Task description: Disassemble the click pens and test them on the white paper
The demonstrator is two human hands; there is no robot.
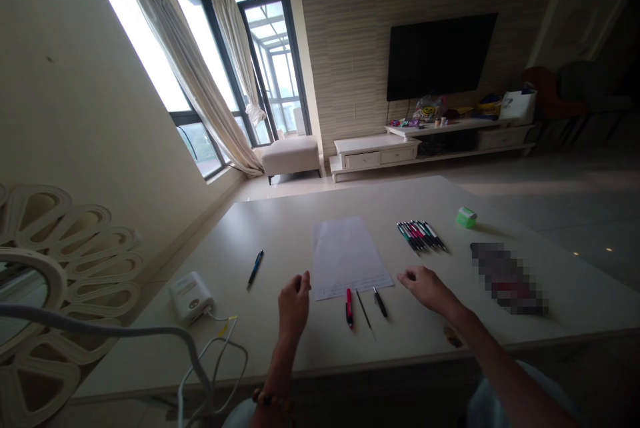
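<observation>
My left hand (295, 303) rests by the left edge of a white paper sheet (347, 251), its fingers curled closed and nothing seen in them. Beyond the sheet's right corner, my right hand (426, 287) is also loosely closed, with no object showing. Between the hands, at the sheet's near edge, lie a red pen barrel (349, 309), a thin refill (365, 312) and a black pen piece (381, 303). A blue and black pen (255, 269) lies farther left. Several pens (421, 236) in mixed colours sit in a row at the right.
The white table (280, 228) also bears a green box (467, 217), a blurred-out object (509, 279) and a white plug-like device (191, 297). Its white cable (216, 358) loops over the near left edge. A small brown item (453, 336) lies beneath my right forearm.
</observation>
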